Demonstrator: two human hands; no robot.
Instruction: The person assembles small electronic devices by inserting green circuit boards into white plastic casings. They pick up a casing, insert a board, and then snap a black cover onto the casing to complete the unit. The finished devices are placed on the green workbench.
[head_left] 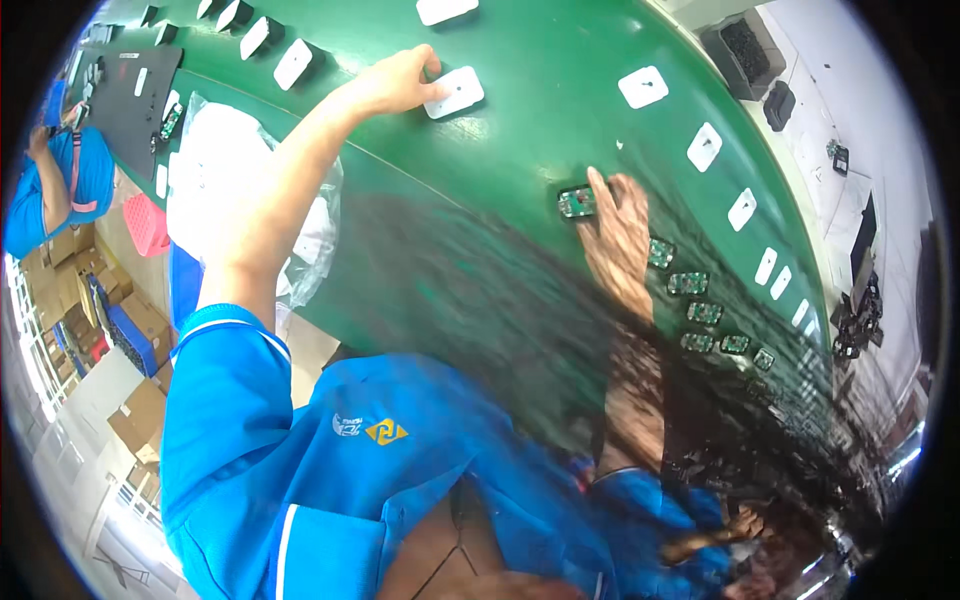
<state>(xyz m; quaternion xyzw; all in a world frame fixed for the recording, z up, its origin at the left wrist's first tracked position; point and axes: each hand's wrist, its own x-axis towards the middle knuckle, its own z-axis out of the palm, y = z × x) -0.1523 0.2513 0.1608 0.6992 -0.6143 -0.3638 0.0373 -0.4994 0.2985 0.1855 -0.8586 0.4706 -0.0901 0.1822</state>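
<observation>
My left hand (395, 82) reaches out to the far middle of the green table and pinches the near left edge of a white, rounded rectangular plastic cover (460, 92). To the right, my right hand (620, 215) grips the right end of a green circuit board (574, 203) in a small black case. Its fingertips partly cover the board. Similar boards in black cases (688, 284) lie in a staggered line beside my right wrist. Dark strands of hair hang in front of my right forearm and blur part of that side.
Several white covers (643, 87) stand in a curve along the right of the green table (520, 150); more (293, 64) line the far left. A clear plastic bag (225, 150) with white contents lies under my left arm. Another person (75, 185) in blue sits at left.
</observation>
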